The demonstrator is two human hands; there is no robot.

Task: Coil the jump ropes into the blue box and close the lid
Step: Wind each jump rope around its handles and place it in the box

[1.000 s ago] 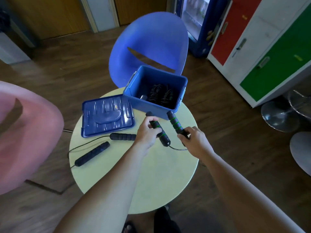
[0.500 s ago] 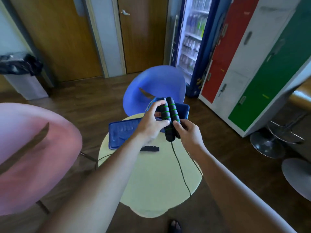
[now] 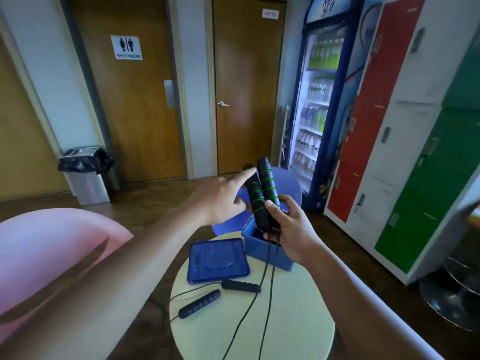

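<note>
While two black jump-rope handles with green rings (image 3: 262, 196) stand upright side by side in the air above the table, the right hand (image 3: 291, 227) is wrapped tightly around their lower ends. Their two thin black cords (image 3: 267, 281) hang straight down past the table's 6 o'clock edge. The left hand (image 3: 220, 197) is spread wide and empty at 9 o'clock from the handles, its index fingertip just beside them. Below the right hand, the blue box (image 3: 262, 252) sits uncovered at 12 o'clock on the round pale-yellow table (image 3: 298, 331). Its blue lid (image 3: 217, 259) lies flat at the box's 9 o'clock. A second rope's plain black handles (image 3: 220, 294) rest on the table at 6 o'clock from the lid.
</note>
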